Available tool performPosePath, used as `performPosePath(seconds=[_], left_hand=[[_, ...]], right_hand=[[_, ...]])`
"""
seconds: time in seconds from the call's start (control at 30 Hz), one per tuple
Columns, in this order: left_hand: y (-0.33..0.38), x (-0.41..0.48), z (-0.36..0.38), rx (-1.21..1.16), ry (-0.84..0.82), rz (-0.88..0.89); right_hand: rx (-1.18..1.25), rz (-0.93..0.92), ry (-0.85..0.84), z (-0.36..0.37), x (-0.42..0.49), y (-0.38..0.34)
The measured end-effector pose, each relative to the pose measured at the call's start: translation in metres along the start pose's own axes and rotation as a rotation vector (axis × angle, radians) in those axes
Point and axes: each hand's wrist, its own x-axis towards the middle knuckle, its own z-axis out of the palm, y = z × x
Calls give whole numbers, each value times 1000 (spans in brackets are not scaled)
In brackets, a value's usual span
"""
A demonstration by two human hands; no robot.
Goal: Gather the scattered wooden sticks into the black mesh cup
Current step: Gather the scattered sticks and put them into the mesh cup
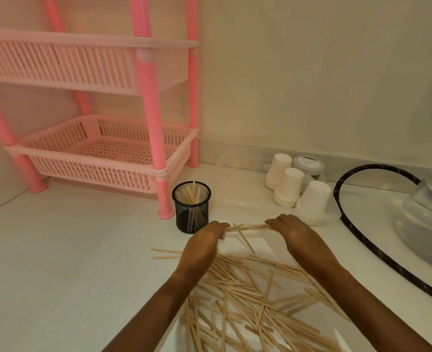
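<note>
2 hands hold 1 bundle of sticks (248, 227) level above the worktop (57, 262), just right of the black mesh cup (191, 210).

The left hand (207, 240) and right hand (288, 228) each have their grip curled round one end of the bundle, with the fingertips hidden beneath it. A few sticks already stand in the cup. The loose sticks (248, 295) lie heaped nearer the person, partly covered by both forearms and cut off at the bottom edge. At the right edge a clear container (425, 212) is blurred and cropped.
</note>
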Motion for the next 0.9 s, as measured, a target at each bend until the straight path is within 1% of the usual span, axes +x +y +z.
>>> performPosePath(seconds=[0.1, 0.17, 0.3, 0.4, 0.47, 0.53, 0.63, 0.77, 0.9], left_hand=[[0, 2, -10, -28, 103, -6], [0, 3, -18, -82, 154, -28], [3, 9, -32, -236, 223, -80], [7, 14, -39, -359, 284, -148], [10, 18, -41, -481, 307, -197], [14, 19, -41, -632, 314, -241], [19, 18, -36, -869, 299, -300], [21, 17, -30, -1021, 273, -410], [21, 16, -31, -1183, 237, -498]], right_hand=[[76, 65, 87, -7, 4, 9], [182, 137, 164, -11, 6, 13], [534, 309, 310, -12, 10, 8], [838, 453, 317, -6, 19, -5], [974, 487, 310, -3, 28, -18], [992, 466, 303, 2, 37, -34], [954, 412, 282, 10, 47, -57], [886, 381, 132, 23, 49, -74], [906, 443, 54, 32, 46, -80]])
